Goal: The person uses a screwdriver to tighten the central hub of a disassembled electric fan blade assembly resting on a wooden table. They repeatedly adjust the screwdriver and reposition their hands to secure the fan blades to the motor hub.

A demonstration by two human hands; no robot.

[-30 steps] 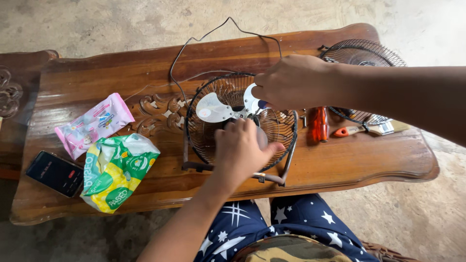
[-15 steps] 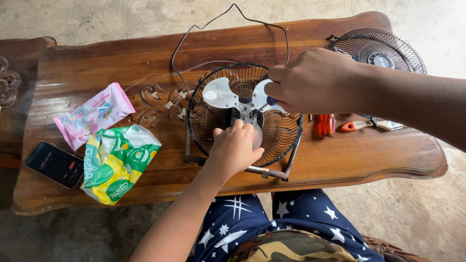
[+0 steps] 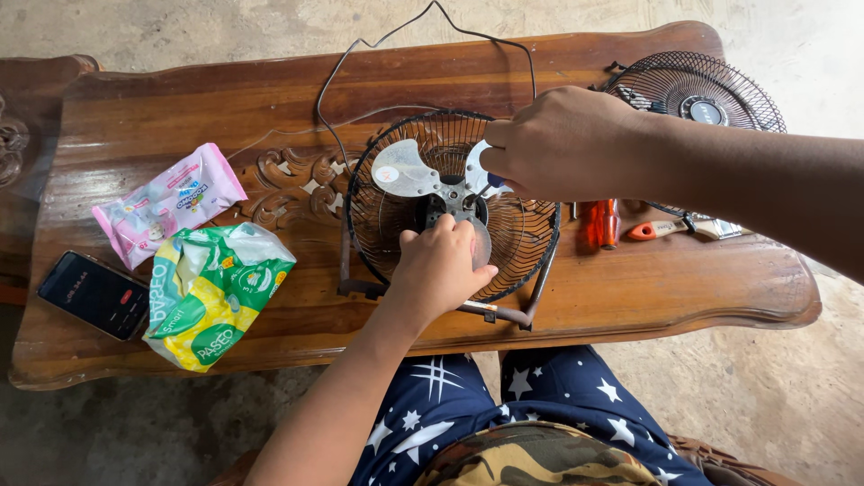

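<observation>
Left hand (image 3: 443,266) is clamped on a grey metal fan blade (image 3: 407,171) inside the black wire fan cage (image 3: 526,236), mid-counter near the front edge of my carved wooden counter (image 3: 225,99). Right hand (image 3: 562,144) is closed around a blue-handled tool (image 3: 495,180) at the hub.

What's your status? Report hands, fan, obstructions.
Left hand on fan hub, over one blade. Right hand gripping blade at rear. Fan lies flat, front grille off. Nothing in the way.

A carved brown wooden table (image 3: 180,99) bore a pink tissue packet (image 3: 166,202), a green-and-yellow tissue pack (image 3: 216,292), a black phone (image 3: 94,294), an orange-handled screwdriver (image 3: 601,222) and a detached black wire grille (image 3: 697,94).
</observation>
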